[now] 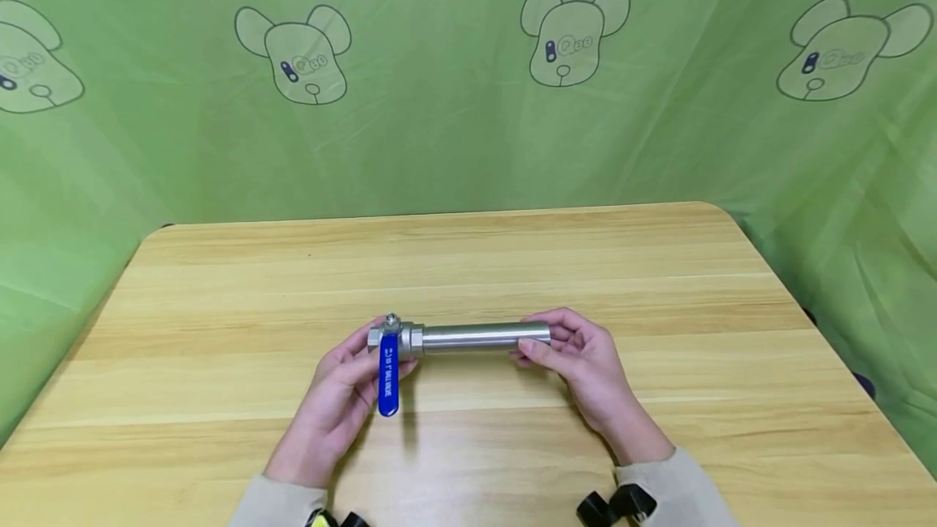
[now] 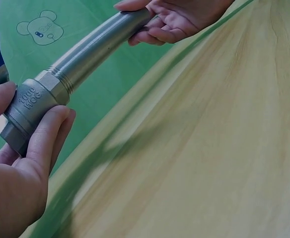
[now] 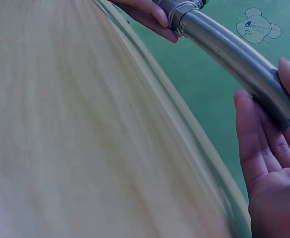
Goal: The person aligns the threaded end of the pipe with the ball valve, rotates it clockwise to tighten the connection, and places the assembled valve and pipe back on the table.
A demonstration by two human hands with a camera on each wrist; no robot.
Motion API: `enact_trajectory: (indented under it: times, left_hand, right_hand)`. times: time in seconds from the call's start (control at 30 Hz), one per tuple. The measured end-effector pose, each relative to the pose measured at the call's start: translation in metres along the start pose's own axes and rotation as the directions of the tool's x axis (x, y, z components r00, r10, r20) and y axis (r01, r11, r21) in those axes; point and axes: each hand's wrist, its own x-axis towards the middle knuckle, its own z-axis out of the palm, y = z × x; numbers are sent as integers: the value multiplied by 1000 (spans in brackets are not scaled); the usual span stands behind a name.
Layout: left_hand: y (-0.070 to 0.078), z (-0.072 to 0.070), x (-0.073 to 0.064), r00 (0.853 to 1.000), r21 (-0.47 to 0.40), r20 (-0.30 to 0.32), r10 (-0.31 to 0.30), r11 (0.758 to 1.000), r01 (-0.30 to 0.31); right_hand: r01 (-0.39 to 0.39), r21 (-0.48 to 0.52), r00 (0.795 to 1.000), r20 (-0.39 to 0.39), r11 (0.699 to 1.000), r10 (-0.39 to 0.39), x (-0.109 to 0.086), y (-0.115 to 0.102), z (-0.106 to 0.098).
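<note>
A steel ball valve (image 1: 406, 341) with a blue lever handle (image 1: 389, 376) is joined at its threaded end to a plain metal pipe (image 1: 479, 337). The left hand (image 1: 338, 397) grips the valve body, thumb on one side and fingers on the other; raised "1000 WOG" lettering shows on the body (image 2: 32, 99) in the left wrist view. At the pipe's far end, the right hand (image 1: 586, 368) holds it between thumb and fingers. Valve and pipe are held level above the table, and the lever points toward the person. A few pipe threads (image 2: 63, 79) show beside the valve.
A wood-grain table (image 1: 468, 267) with rounded far corners lies under the hands. Green cloth (image 1: 439, 145) printed with bear-head outlines hangs behind and around it. Black wrist devices (image 1: 615, 504) sit by both sleeves.
</note>
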Motion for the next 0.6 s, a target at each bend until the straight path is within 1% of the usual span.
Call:
enact_trajectory:
  times: [0.13, 0.33, 0.47, 0.6]
  left_hand:
    - [-1, 0, -1, 1000, 14, -1, 10, 1000, -10]
    - [-2, 0, -1, 1000, 18, -2, 13, 1000, -13]
    - [-2, 0, -1, 1000, 19, 5, 18, 1000, -18]
    - [-3, 2, -1, 1000, 6, -6, 28, 1000, -28]
  right_hand:
    - [-10, -28, 1000, -3, 1000, 10, 0, 1, 0]
    - [-63, -106, 997, -44, 992, 58, 1, 1, 1]
    - [-81, -125, 995, -66, 989, 73, 2, 1, 1]
    - [-87, -143, 994, -75, 986, 77, 2, 1, 1]
